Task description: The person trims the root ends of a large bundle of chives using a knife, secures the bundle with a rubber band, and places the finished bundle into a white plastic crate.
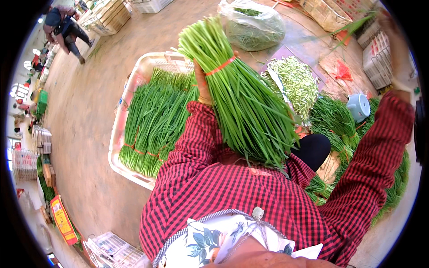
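My left hand (202, 84) is closed around a thick bundle of garlic chives (243, 100), tied with an orange band near its pale, cut stem ends. The stems point up and away from me, and the long green leaves hang toward my lap. Far out at the upper right, my right hand (389, 27) is raised and blurred. A few loose chive leaves (357, 26) trail from it, and its fingers are hard to make out. Left of the bundle, a white plastic crate (117, 134) holds several banded bundles of chives (154, 116).
A clear plastic bag (254, 31) of green trimmings stands ahead. Short cut stem pieces (295, 85) lie heaped to its right. More chives (333, 118) and a light-blue plastic stool (358, 107) are on my right. A person (65, 29) walks at the far left, near stacked crates (105, 18).
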Motion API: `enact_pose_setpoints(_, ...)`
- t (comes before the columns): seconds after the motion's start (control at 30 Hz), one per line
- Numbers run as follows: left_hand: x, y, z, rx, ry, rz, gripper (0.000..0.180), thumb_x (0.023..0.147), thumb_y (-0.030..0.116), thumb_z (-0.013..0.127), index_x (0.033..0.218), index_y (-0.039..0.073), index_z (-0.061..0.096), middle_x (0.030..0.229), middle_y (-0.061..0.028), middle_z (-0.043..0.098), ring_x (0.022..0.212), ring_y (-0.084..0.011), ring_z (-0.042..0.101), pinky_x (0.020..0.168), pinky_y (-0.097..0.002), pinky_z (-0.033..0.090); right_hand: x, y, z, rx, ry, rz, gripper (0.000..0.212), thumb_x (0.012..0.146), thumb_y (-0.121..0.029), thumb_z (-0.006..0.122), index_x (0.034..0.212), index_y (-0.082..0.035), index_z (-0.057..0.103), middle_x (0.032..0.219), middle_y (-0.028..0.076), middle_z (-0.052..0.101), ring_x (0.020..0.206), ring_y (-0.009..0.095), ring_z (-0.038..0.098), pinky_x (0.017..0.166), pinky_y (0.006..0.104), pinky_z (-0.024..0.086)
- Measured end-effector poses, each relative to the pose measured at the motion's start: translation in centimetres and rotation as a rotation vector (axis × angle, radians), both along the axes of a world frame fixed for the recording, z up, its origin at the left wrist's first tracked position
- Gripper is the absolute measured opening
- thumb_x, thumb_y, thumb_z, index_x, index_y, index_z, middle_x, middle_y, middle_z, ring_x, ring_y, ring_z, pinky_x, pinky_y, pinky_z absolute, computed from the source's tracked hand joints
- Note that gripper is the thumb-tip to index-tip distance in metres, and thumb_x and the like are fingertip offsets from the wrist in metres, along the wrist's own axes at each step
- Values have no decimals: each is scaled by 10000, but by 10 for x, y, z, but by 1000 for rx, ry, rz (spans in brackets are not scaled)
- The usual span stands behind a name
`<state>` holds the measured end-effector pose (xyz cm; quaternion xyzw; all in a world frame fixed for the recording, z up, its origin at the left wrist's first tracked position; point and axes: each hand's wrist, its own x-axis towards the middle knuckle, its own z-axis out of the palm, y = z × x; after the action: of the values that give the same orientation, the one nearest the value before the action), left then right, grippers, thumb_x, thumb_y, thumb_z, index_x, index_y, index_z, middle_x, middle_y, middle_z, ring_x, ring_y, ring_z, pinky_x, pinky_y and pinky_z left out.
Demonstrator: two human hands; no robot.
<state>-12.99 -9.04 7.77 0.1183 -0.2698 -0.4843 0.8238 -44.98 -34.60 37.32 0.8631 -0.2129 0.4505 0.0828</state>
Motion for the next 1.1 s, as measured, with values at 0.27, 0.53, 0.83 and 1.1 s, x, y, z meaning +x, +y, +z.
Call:
enact_pose_setpoints(0.27,47,3,-16,16,74,179,796,918,713,366,1339,57,528,1247,-169,615,1053,-279,633,895,-413,556,115,159,-206,1140,634,631,797,852,-406,731,1450,-3,393,1429,214,477,1336,282,440,1106,359,346)
enact_pose_setpoints(0.53,151,75,-75,-91,34,532,699,963,645,323,1313,84,548,1243,-115,614,1055,-269,618,940,-434,521,17,64,-299,1430,406,71,507,928,-249,640,1318,48,510,1125,112,635,1018,169,607,914,296,493)
enact_pose_setpoints(0.83,178,107,-153,111,166,633,745,958,666,285,1368,83,503,1316,-129,573,1128,-300,586,980,-475,492,13,78,-262,1554,150,303,422,949,-234,637,1281,8,541,1072,53,634,1012,135,603,925,269,477)
enact_pose_setpoints(1.1,189,128,-156,300,-21,798,727,966,660,235,1382,128,503,1331,-118,573,1177,-314,568,1007,-513,471,58,121,-167,1162,-46,349,320,940,-217,634,1182,-8,636,1079,63,665,1020,123,607,924,250,452)
